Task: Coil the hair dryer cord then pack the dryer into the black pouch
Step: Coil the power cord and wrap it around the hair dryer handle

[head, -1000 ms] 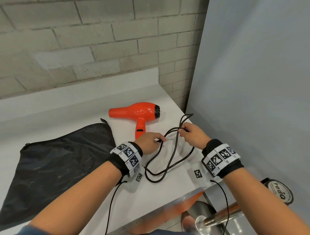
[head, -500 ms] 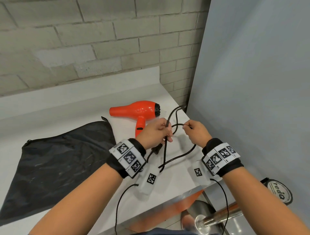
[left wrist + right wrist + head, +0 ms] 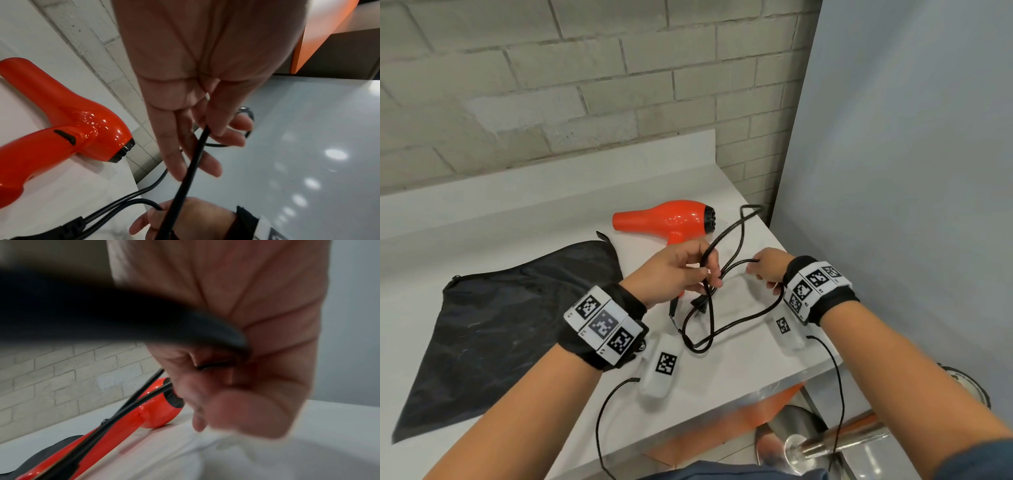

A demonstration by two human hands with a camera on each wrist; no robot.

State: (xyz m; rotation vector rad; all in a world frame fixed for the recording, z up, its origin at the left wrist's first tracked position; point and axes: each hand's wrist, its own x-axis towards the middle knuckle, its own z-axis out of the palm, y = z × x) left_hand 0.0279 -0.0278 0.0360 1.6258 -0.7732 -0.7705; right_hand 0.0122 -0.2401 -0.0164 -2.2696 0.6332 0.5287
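Observation:
The orange hair dryer [image 3: 671, 219] lies on the white counter [image 3: 524, 219], nozzle to the left. Its black cord [image 3: 736, 318] hangs in loose loops above the counter between my hands. My left hand [image 3: 681, 270] is raised just in front of the dryer handle and grips several cord strands [image 3: 197, 152] between thumb and fingers. My right hand [image 3: 767, 270] pinches a cord loop [image 3: 226, 337] a little to the right. The plug [image 3: 698, 303] dangles under my left hand. The black pouch [image 3: 500, 318] lies flat at the left.
A brick wall [image 3: 551, 85] backs the counter and a grey panel [image 3: 893, 171] closes it on the right. The counter's front edge [image 3: 722, 407] runs below my wrists, with a metal stool [image 3: 808, 442] beneath.
My left hand rose from the counter with the gathered cord and now holds it in the air. The loops that lay flat now hang. My right hand stayed close by on its loop.

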